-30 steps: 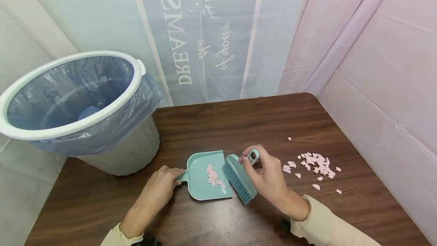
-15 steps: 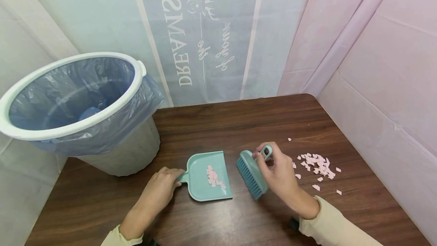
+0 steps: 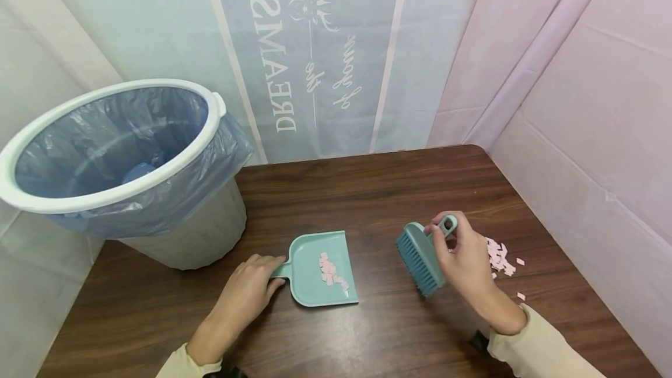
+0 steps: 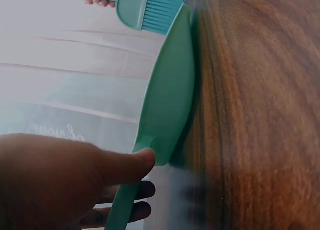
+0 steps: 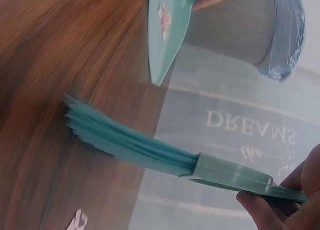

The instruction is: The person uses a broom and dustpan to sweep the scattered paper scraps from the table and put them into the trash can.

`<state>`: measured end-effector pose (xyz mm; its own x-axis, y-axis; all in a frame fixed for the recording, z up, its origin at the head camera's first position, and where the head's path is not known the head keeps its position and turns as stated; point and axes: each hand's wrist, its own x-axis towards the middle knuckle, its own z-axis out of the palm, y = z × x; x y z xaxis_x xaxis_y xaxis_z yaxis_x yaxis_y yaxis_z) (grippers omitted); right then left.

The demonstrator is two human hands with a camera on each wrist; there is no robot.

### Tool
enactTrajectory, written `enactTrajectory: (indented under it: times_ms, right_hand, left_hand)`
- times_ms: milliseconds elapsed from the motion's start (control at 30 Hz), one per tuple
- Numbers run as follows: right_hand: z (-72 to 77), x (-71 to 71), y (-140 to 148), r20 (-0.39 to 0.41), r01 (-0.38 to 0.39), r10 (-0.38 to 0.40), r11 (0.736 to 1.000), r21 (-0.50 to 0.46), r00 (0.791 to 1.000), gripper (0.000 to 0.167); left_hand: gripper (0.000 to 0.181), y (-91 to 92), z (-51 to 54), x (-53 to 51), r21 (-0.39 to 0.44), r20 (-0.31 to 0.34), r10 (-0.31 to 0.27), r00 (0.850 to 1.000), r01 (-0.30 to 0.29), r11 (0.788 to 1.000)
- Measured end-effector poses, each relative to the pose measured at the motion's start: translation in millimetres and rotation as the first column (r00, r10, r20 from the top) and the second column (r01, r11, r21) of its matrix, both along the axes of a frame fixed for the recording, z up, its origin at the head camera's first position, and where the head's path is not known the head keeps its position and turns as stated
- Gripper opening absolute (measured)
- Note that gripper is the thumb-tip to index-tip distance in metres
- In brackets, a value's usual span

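Observation:
My left hand [image 3: 251,284] grips the short handle of a mint-green dustpan [image 3: 307,293], which lies on the table with its lip facing right. A small cluster of pink paper scraps [image 3: 328,267] rests in the pan. In the left wrist view the thumb [image 4: 132,165] presses on the dustpan handle. To the right, my right hand [image 3: 467,258] pinches the looped handle of a matching hand brush [image 3: 422,252]. Its teal bristles [image 5: 120,135] point down and left, apart from the pan. More pink scraps [image 3: 501,258] lie behind the right hand, which partly hides them.
A large white bin [image 3: 191,238] lined with a blue plastic bag [image 3: 210,179] stands at the left on the dark wooden table [image 3: 336,197]. A printed cloth [image 3: 325,74] hangs behind the table, and a pale cloth wall [image 3: 593,133] rises at the right.
My right hand has carried the brush to the right, away from the dustpan lip and over toward the loose scraps. The left hand and dustpan have stayed nearly in place.

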<state>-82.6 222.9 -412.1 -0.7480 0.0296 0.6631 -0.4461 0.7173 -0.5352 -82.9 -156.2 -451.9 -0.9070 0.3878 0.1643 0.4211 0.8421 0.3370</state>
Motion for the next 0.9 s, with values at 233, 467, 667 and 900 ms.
enactTrajectory:
  times_ms: [233, 467, 667, 900]
  right_hand:
    - [1.6, 0.6, 5.4, 0.024, 0.034, -0.034, 0.999, -0.029, 0.999, 0.018]
    - [3.3, -1.1, 3.5, 0.037, 0.042, -0.041, 0.999, -0.021, 0.998, 0.017]
    - [6.5, -1.9, 1.7, 0.049, 0.044, -0.043, 0.999, -0.026, 0.998, 0.017]
    - [11.7, -3.5, 0.0, 0.052, 0.036, -0.035, 0.999, -0.02, 0.998, 0.017]
  left_hand:
    - [0.037, -0.7, -0.4, -2.4, -0.002, 0.006, 0.0, 1.0, 0.0, 1.0]
    - [0.032, -3.9, -1.5, -7.8, 0.085, 0.075, 0.001, 0.997, -0.007, 0.996]
    - [0.031, -10.0, 1.9, -12.9, 0.168, 0.076, -0.001, 0.997, -0.011, 0.986]
    - [0.03, -16.3, 22.0, -15.6, 0.189, 0.012, -0.005, 1.0, 0.003, 0.982]
